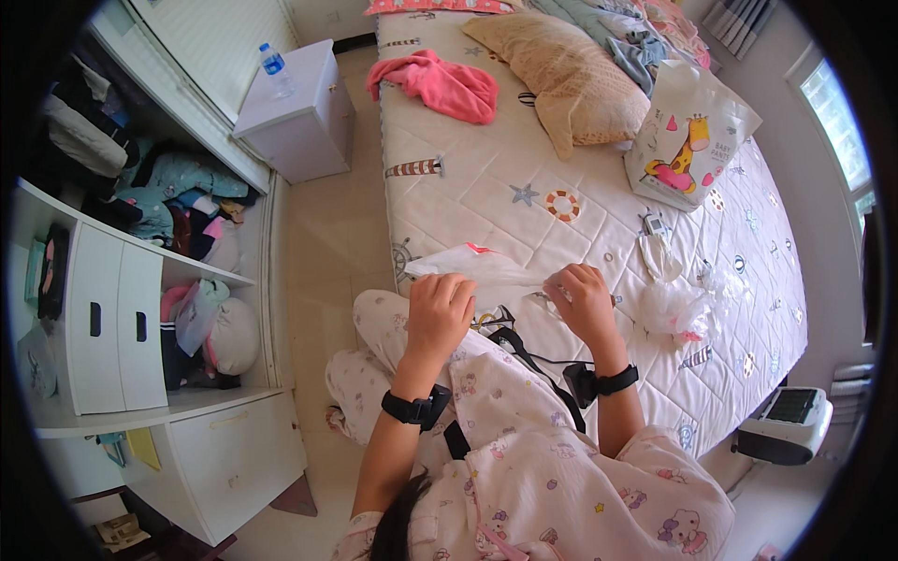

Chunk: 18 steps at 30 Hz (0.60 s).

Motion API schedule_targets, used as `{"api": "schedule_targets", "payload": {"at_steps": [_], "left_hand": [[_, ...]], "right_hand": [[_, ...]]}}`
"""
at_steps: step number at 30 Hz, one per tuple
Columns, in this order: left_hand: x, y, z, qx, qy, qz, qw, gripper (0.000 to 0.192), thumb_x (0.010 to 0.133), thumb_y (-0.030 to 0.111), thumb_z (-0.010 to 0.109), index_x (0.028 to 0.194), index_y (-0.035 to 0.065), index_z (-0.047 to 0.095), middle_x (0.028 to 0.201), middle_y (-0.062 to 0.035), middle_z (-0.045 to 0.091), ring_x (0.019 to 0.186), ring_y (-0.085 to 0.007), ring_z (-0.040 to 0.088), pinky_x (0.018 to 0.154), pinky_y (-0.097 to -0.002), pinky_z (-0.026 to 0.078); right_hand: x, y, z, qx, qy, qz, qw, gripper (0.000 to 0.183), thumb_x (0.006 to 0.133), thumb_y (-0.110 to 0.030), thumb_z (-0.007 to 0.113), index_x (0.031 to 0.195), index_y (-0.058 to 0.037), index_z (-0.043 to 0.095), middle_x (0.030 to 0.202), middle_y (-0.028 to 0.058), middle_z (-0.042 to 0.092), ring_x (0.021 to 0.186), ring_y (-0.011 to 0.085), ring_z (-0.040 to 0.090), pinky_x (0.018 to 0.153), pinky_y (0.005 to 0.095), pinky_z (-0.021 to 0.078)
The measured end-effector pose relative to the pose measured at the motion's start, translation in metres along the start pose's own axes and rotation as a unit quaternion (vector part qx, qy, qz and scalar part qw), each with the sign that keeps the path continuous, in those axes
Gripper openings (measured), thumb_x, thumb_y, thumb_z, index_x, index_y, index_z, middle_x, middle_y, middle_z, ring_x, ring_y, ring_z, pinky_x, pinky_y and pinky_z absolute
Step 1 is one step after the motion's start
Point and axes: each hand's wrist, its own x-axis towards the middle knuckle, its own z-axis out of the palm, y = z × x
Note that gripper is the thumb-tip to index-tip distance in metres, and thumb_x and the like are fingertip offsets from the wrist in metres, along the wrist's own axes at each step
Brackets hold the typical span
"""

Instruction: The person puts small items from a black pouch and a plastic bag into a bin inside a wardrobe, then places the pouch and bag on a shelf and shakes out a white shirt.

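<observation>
A thin translucent plastic bag [491,265] with a red mark stretches above the quilted bed cover [477,189] between my two hands. My left hand [440,303] grips its left part, the fingers curled over. At its right end, my right hand [578,294] pinches the plastic between thumb and fingers. Both wrists wear black straps with small dark devices. More crumpled clear plastic bags [677,312] lie on the bed to the right of my right hand. A black strap and a cable run across my lap.
Farther up the bed are a pink cloth [449,88], a tan pillow [561,77] and a white giraffe-print bag [687,140]. A small device [654,224] lies near the loose plastic. To the left stand a nightstand [295,112] with a water bottle [275,70] and an open wardrobe [119,315] with clothes.
</observation>
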Motion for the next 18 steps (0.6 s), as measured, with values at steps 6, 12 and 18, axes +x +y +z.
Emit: {"api": "schedule_targets", "payload": {"at_steps": [6, 12, 18], "left_hand": [[-0.006, 0.001, -0.004, 0.003, 0.025, -0.008, 1.0, 0.024, 0.068, 0.004, 0.065, 0.091, 0.0079, 0.059, 0.092, -0.002, 0.055, 0.087, -0.0217, 0.052, 0.077, -0.0372, 0.04], [-0.005, -0.005, -0.003, 0.019, 0.022, -0.02, 0.999, 0.03, 0.068, 0.005, 0.065, 0.098, 0.0077, 0.059, 0.105, -0.0052, 0.054, 0.097, -0.0234, 0.051, 0.084, -0.0395, 0.04], [0.001, -0.005, 0.003, 0.07, -0.06, -0.036, 0.995, 0.018, 0.073, 0.012, 0.064, 0.09, 0.0093, 0.058, 0.12, -0.0063, 0.049, 0.111, -0.024, 0.046, 0.096, -0.0504, 0.032]], "right_hand": [[-0.001, 0.0, 0.001, 0.017, -0.003, 0.008, 1.0, 0.009, 0.072, -0.009, 0.066, 0.073, -0.0053, 0.058, 0.07, 0.0054, 0.056, 0.072, 0.0252, 0.055, 0.07, 0.0356, 0.0419], [-0.001, 0.001, 0.002, 0.031, -0.009, -0.009, 0.999, 0.009, 0.072, -0.009, 0.066, 0.073, -0.0052, 0.058, 0.072, 0.0057, 0.057, 0.073, 0.0256, 0.055, 0.07, 0.0359, 0.0423], [0.006, -0.023, 0.0, 0.013, 0.011, -0.032, 0.999, 0.011, 0.07, -0.01, 0.068, 0.077, -0.0076, 0.059, 0.078, 0.003, 0.058, 0.077, 0.023, 0.055, 0.074, 0.0352, 0.0428]]}}
